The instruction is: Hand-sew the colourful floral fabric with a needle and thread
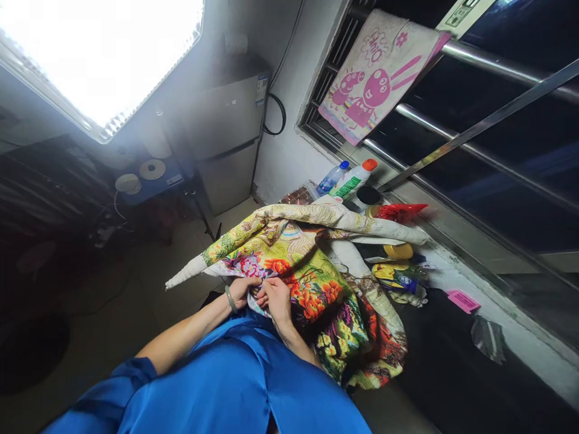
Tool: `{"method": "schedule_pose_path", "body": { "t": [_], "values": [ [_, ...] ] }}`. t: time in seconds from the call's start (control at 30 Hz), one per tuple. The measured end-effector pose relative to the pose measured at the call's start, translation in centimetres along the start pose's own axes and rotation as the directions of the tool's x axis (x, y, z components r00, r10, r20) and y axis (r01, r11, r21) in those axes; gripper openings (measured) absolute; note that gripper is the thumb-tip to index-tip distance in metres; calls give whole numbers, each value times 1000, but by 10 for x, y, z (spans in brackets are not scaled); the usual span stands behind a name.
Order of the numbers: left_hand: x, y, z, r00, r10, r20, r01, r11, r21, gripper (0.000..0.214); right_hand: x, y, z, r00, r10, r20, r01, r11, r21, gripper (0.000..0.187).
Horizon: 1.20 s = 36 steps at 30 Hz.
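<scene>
A large embroidered cloth (pixel 312 274) lies across my lap and the dark surface at right, with bright flowers stitched on it and its upper part rolled into a long tube. At its near left edge, my left hand (pixel 242 290) is closed on the cloth, thumb on top; a pale bangle (pixel 231 299) circles that wrist. Right beside it my right hand (pixel 277 296) is closed in a pinch against the fabric. Whatever sits between those fingertips is too small to make out. Both hands nearly touch each other.
Behind the roll stand a blue-capped bottle (pixel 333 178) and an orange-capped bottle (pixel 355 179). A yellow-lidded jar (pixel 398 251), a red packet (pixel 400 212) and a pink item (pixel 464 301) line the window side. A towel (pixel 380 75) hangs on the bars. A fridge (pixel 230 132) stands behind; a bright lamp (pixel 104 54) hangs upper left.
</scene>
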<state>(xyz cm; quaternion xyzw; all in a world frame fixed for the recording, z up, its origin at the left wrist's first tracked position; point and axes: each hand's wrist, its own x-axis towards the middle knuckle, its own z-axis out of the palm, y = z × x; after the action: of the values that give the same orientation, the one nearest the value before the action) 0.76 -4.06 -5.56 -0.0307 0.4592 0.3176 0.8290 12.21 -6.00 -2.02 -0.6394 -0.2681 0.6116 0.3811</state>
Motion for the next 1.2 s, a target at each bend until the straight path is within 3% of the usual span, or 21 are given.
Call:
{"method": "schedule_pose_path", "body": {
  "t": [0.27,0.47,0.6,0.83,1.2],
  "values": [
    [1,2,0,997,-58,50,57,998,28,16,1,7,-9,1000,26,6,-26,1000,14,39],
    [1,2,1,1000,-8,-29,6,999,-41,16,-5,7,-10,998,6,56,-1,996,-91,37],
    [0,2,1,1000,-5,-21,4,999,-46,15,-5,2,-10,998,-51,35,55,991,-124,42],
    [0,1,-1,999,33,-24,-34,998,-43,15,-3,-3,-10,999,-22,39,27,992,-119,51],
    [-3,0,4,992,73,-107,-82,993,-82,23,-2,-12,-6,999,-4,52,13,985,-174,36]
  ]
}}
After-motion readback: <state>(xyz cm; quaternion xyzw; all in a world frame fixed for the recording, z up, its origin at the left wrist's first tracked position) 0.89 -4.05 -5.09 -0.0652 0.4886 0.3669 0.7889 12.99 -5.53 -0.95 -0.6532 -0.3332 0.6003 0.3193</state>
